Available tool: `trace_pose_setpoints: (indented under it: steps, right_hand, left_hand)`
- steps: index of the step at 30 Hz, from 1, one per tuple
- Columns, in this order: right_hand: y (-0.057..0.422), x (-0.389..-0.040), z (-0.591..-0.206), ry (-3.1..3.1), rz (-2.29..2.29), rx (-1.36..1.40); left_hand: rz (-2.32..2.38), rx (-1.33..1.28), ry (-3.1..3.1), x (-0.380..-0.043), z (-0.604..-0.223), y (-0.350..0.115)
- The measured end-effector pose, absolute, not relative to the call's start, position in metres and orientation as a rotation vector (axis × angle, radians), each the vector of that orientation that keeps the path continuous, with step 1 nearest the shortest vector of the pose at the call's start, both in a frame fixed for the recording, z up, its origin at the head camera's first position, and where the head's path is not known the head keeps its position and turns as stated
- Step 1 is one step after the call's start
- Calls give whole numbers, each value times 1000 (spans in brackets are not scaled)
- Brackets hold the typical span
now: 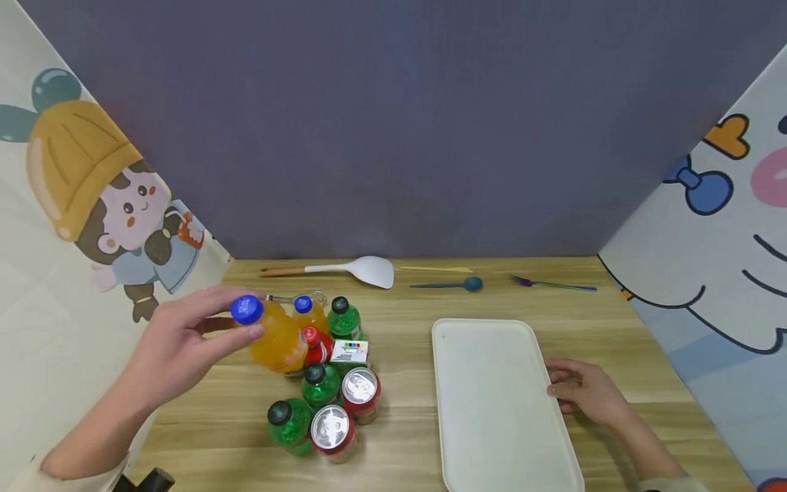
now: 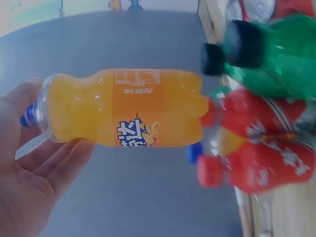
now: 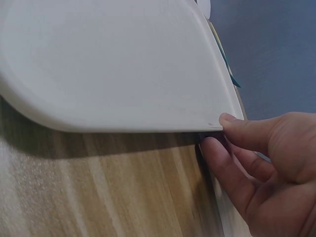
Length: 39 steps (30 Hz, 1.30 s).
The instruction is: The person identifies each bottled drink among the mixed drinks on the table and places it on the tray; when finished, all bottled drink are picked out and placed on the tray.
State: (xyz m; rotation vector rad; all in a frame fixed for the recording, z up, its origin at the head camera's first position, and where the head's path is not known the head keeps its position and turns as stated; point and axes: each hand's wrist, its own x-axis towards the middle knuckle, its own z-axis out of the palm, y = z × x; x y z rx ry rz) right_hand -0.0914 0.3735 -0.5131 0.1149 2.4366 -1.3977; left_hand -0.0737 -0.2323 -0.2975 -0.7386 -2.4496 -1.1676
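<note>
- The left hand [image 1: 184, 335] has its thumb and fingers closed to the width of a bottle's neck, pinching just below the cap; that high hold leaves the weight hanging beneath and could let it swing or slip if the pinch loosens.
- The orange-filled clear plastic bottle with a blue cap [image 1: 277, 345] hangs from that hand at the left of a tight cluster, its base clear of the table; a low sideways sweep could knock its neighbours.
- The black-capped green plastic bottle at the front [image 1: 294, 427] stands close beside another green bottle and a can, so one tipping could carry the rest along.
- The red-capped red plastic bottle [image 1: 316, 347] and the smaller-looking blue-capped orange bottle [image 1: 312, 316] seem likeliest to be clipped, being nearest the held bottle's base.
- The white-and-green box [image 1: 349, 354] and the silver-topped red can [image 1: 361, 388] sit at the cluster's right edge; a shove could push them towards the tray.
- The cream rectangular shallow tray [image 1: 492, 396] could skid or tilt if its rim were pulled.
- The right hand [image 1: 587, 393] pinches that rim, thumb above and fingertips below, nearly closed; uneven lifting would cause the tilt.
</note>
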Motion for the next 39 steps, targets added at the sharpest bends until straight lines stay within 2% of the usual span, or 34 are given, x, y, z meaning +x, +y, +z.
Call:
trace_pose_setpoints:
  steps: [15,21,39]
  right_hand:
    - [369,-86,-515,2475,-1408,114]
    - [368,-85,-514,2478,-1422,114]
    - [366,-88,-513,2484,-1376,148]
  left_hand:
    - [-1394,-888,-2636,-132,-280,-161]
    - [-1398,-971,-2676,-154,-293,-126]
    - [-1545,-980,-2918,-202,-341,-41]
